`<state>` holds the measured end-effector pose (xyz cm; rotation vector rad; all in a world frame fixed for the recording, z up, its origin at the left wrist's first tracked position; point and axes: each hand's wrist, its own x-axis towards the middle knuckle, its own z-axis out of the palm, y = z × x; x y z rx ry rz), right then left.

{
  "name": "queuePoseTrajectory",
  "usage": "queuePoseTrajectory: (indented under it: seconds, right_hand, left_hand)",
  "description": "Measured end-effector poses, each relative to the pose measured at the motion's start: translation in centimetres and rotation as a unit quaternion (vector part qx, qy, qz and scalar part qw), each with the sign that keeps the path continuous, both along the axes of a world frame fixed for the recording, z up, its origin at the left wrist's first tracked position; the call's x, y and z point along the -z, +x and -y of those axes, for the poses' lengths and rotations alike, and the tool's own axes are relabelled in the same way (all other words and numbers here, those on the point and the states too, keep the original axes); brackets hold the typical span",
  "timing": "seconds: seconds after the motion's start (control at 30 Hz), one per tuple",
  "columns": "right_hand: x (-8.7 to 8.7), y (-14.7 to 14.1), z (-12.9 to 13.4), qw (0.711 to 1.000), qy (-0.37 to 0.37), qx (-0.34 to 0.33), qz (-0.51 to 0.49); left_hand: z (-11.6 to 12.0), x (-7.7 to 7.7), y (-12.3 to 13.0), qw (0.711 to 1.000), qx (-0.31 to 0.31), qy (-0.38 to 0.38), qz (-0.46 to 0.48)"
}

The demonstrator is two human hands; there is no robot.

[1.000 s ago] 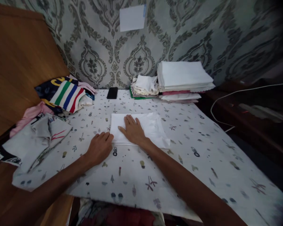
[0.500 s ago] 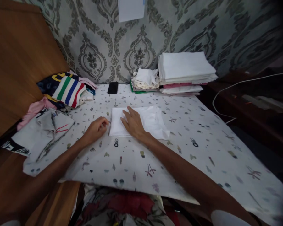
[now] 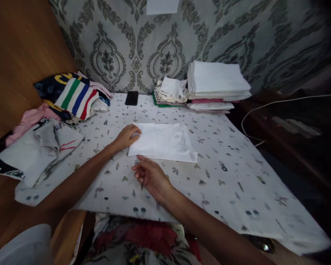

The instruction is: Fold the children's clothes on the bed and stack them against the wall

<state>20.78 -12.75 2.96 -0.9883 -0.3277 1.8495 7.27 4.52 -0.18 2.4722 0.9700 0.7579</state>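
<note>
The patterned table is carrying everything here, with 2 stacks of folded cloth, the tall stack and the small stack, standing at its far side. Nearer, 1 white cloth is lying flat, its right end rumpling slightly. The right hand is no longer pressing on it, as it was a moment ago, but is sitting just past the near edge, leaving the cloth's top mostly uncovered. Meanwhile the left hand is now reaching over the far left corner, so the work seems to be centring on that end. The cloth's left edge is lying at the left grip, which is looking narrow; whether it is pinching fabric, I cannot tell. The right grip is curling loosely, part-wide and holding nothing visible, its fingertips lying just beside the near left corner.
</note>
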Motion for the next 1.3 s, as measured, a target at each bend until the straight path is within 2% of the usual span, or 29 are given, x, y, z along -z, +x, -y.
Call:
queuePoseTrajectory:
  seconds: [0.2, 0.3, 0.4, 0.6, 0.77, 0.93, 1.07, 1.2, 1.3]
  right_hand:
    - [-0.9, -1.9, -0.3, 0.997, -0.022, 0.057, -0.051]
    - [-0.9, -2.8, -0.5, 0.996, -0.024, 0.063, -0.065]
    - [-0.7, -3.5, -0.4, 0.997, -0.020, 0.052, -0.058]
    - [-0.8, -3.3, -0.5, 0.993, 0.032, 0.109, -0.007]
    - [-0.4, -3.2, -0.9, 0.999, 0.023, 0.034, 0.027]
    - [-0.3, -3.2, -1.8, 0.996, 0.032, 0.066, 0.050]
    - [-0.3, -3.3, -2.0, 0.998, 0.016, 0.002, 0.055]
    - [-0.1, -3.4, -2.0, 0.999, 0.019, 0.016, 0.046]
    - [-0.1, -3.3, -2.1, 0.999, 0.008, -0.031, 0.033]
  left_hand:
    - [0.0, 0.1, -0.4, 1.000, 0.019, 0.011, 0.016]
    - [0.1, 0.1, -0.4, 1.000, 0.020, 0.012, 0.015]
    - [0.0, 0.1, -0.5, 1.000, 0.019, 0.010, 0.011]
    - [-0.1, 0.4, -0.5, 1.000, 0.016, 0.006, 0.012]
    - [-0.1, 0.2, -0.5, 1.000, 0.016, -0.006, 0.010]
    - [0.0, 0.1, -0.6, 1.000, 0.018, -0.012, 0.016]
    - [-0.1, 0.3, -0.6, 0.999, 0.024, -0.015, 0.027]
    - [-0.2, 0.2, -0.7, 0.999, 0.029, -0.022, 0.030]
    - [-0.1, 0.1, -0.8, 0.999, 0.028, -0.021, 0.030]
